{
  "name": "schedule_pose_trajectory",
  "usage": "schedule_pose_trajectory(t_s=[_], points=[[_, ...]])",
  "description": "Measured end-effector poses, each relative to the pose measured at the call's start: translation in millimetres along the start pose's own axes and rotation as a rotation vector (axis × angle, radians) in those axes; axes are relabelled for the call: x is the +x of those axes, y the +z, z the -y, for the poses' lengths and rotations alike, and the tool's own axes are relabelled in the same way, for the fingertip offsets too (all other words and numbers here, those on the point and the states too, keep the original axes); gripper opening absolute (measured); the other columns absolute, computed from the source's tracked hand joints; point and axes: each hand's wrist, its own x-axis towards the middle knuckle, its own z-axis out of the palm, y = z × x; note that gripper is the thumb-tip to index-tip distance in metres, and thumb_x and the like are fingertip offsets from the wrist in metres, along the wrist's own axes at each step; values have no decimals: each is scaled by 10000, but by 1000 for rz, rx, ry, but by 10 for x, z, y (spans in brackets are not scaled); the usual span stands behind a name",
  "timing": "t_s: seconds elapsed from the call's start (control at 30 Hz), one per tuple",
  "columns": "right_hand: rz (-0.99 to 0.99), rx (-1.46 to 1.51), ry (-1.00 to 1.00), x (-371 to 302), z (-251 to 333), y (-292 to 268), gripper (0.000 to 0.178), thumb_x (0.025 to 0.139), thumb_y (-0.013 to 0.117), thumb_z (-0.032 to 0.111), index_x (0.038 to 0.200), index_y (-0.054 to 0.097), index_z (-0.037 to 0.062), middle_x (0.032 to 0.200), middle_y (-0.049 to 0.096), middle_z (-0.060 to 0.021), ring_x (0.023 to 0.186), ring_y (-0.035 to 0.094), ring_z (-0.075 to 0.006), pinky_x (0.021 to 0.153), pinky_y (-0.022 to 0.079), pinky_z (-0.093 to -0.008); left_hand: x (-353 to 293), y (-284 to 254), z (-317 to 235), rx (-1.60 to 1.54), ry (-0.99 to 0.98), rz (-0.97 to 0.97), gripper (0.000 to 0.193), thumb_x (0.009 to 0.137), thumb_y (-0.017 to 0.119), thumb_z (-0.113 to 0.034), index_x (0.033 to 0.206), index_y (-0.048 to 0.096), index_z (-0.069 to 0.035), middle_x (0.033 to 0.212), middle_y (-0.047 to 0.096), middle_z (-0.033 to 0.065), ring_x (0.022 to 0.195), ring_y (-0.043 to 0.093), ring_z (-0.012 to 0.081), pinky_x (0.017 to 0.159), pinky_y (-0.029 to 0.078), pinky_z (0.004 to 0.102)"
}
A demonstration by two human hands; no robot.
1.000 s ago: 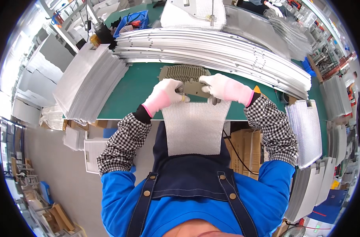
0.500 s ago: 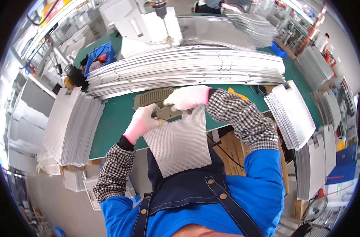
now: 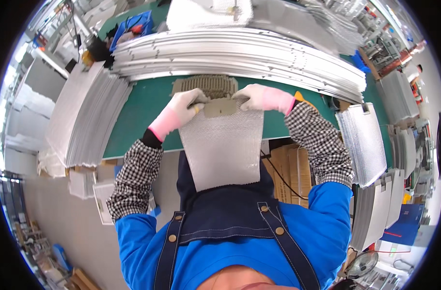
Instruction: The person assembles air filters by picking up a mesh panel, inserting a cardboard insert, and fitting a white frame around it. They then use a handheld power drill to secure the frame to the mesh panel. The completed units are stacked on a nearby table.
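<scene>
A silver sheet with a fine woven-looking texture slopes from the table edge toward my lap. At its upper left corner my left hand, in a white glove with a pink cuff, is closed in a pinch. My right hand, gloved alike, pinches the upper right corner. Between my hands a flat grey-green plate fills the notch in the sheet's top edge. Just beyond sits a grey-green ribbed block on the table. My fingertips are partly hidden around the sheet's edge.
Long white metal strips lie stacked across the table's back. Similar sheets stand in a stack at left and another at right. A blue bin is at the far left. Cardboard boxes sit below the green table.
My right hand has shifted right to the sheet's other corner. The sheet now sits squarely with its notch around the grey-green plate. The whole view has tilted toward me.
</scene>
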Motion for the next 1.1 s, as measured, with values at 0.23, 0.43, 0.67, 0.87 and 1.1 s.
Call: schedule_pose_trajectory(t_s=[0.23,0.43,0.67,0.87,1.1], points=[[-97,15,-26,-136,193,80,490,866,695,198,1290,607,-30,1154,697,-221,1064,675,-322,932,517,-373,208,-68,-366,224,27,133,327,789,767,-148,1061,671,7,971,721,148,925,703,296,861,551,381],[-91,105,26,-290,382,38,411,863,714,266,1196,669,28,1082,704,-212,1037,680,-341,903,532,-404,577,106,-547,340,-177,709,531,767,810,-302,1212,675,-46,1089,716,154,1004,696,322,873,545,401],[-84,45,62,-215,192,-28,370,876,710,228,1174,680,13,1034,725,-174,969,696,-289,865,531,-362,612,115,-498,684,-133,579,555,744,822,-310,1230,631,-125,1081,707,127,1082,669,332,892,535,439],[-161,-78,29,100,249,-87,534,814,750,184,1316,628,53,1259,676,-173,1157,652,-305,1014,502,-382,293,53,-40,613,-279,377,698,752,815,-446,1317,636,-77,1219,671,193,1162,632,355,1012,493,432],[-35,-51,-259,200,338,-1,491,891,628,72,1380,588,57,1253,681,-158,1174,641,-281,1038,489,-374,351,-192,-69,231,-288,403,545,689,878,-344,1033,725,49,905,718,205,823,684,251,767,530,356]])
